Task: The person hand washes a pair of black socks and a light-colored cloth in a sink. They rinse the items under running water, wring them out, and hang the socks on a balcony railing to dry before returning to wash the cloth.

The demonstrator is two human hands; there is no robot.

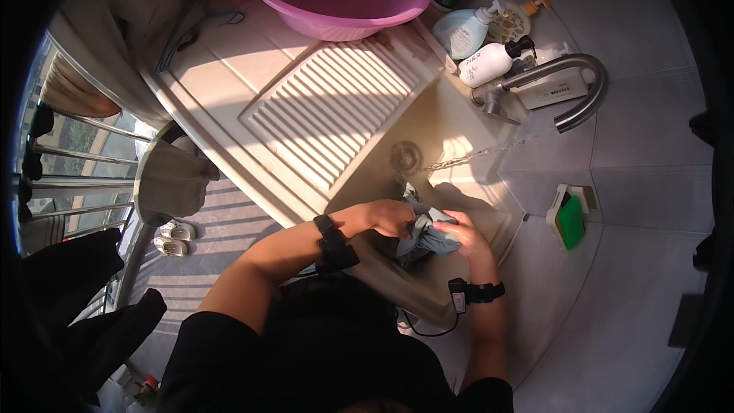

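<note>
Both hands grip a bunched, light grey-blue cloth [431, 236] over the near part of the laundry sink's basin [373, 186]. My left hand [391, 219] is curled around the cloth's left side. On the opposite side, my right hand [463, 234] holds it with the fingers laid across the top. A thin stream of water [464, 159] runs from the curved metal faucet [596, 86] towards the drain [406, 156], beyond the hands. Part of the cloth hangs below the fingers, and its lower folds are in shadow.
A ribbed washboard [338, 109] is moulded into the sink top. A pink basin [344, 23] stands at the far end. Pump bottles [484, 64] crowd behind the faucet. On the right wall hangs a holder with a green bar [570, 222]. White shoes [175, 238] lie on the floor at left.
</note>
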